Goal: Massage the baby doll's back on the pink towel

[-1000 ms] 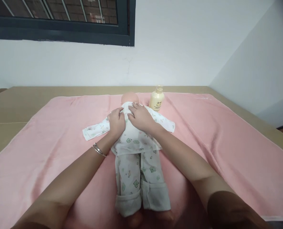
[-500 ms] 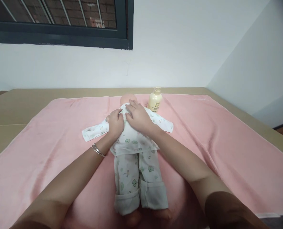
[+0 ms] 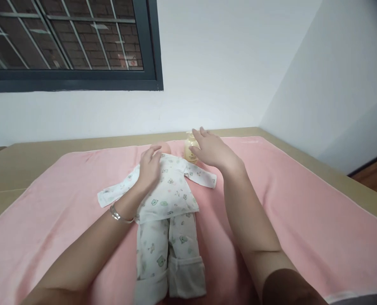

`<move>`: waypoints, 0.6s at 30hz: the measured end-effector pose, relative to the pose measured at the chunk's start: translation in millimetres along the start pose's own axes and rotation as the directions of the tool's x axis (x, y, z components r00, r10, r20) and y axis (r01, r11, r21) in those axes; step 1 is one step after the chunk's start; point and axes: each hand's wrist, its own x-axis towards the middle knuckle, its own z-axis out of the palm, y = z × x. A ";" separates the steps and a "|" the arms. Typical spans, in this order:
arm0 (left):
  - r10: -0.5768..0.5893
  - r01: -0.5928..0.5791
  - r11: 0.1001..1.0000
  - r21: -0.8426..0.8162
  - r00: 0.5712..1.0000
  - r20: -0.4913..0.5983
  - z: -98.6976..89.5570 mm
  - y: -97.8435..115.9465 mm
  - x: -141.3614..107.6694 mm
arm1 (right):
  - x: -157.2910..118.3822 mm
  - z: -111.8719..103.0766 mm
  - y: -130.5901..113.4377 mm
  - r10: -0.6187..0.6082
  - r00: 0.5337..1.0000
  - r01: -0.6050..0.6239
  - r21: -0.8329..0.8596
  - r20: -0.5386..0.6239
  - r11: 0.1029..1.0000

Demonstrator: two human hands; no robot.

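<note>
A baby doll in a white printed top (image 3: pixel 172 186) and matching trousers (image 3: pixel 153 250) with rolled cuffs lies stretched out, arms spread to both sides. Only part of its bare head (image 3: pixel 165 148) shows, behind my left hand (image 3: pixel 150 167). That hand rests on the doll's upper body near the left shoulder, fingers extended. My right hand (image 3: pixel 213 150) is raised off the doll, fingers spread, beside a pale yellow pump bottle (image 3: pixel 188 153). Its fingers overlap the bottle's right side in view; whether they touch it I cannot tell.
Under the doll is a pink blanket (image 3: pixel 271 212) with a few folds, spread over a tan tabletop (image 3: pixel 17 165). Behind stands a white wall (image 3: pixel 223 63) with a dark-framed barred window (image 3: pixel 153 51) at upper left. A second wall (image 3: pixel 350 84) rises on the right.
My right hand has left the doll's upper back or chest area and moved right to the bottle. The left hand stays on the doll. The view has tilted up and shifted slightly right.
</note>
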 end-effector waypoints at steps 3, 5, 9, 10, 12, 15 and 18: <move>-0.100 0.137 0.947 -0.292 0.985 0.139 27.4 32.4 16.3 | 18.2 6.4 18.3 0.050 0.997 -0.051 0.012 0.051 0.999; -0.230 0.319 0.847 -0.425 0.941 0.248 43.3 46.3 30.9 | 30.6 15.3 28.2 0.013 0.998 -0.016 0.049 0.056 0.999; -0.279 0.516 0.657 -0.550 0.844 0.459 60.8 56.7 60.3 | 53.3 37.4 38.6 -0.026 0.991 0.035 0.068 -0.129 0.997; -0.259 0.527 0.638 -0.562 0.834 0.488 62.8 57.4 65.8 | 57.5 42.8 38.9 -0.041 0.984 0.056 0.080 -0.171 0.995; -0.222 0.537 0.611 -0.581 0.821 0.526 65.4 58.6 73.0 | 63.8 53.0 37.6 -0.081 0.973 0.106 0.108 -0.217 0.989; -0.198 0.577 0.540 -0.613 0.795 0.574 66.8 61.3 75.4 | 68.9 65.3 35.6 -0.131 0.971 0.152 0.097 -0.201 0.984; -0.185 0.627 0.427 -0.651 0.766 0.616 64.9 63.4 72.6 | 71.4 72.0 36.7 -0.130 0.967 0.135 0.010 -0.221 0.991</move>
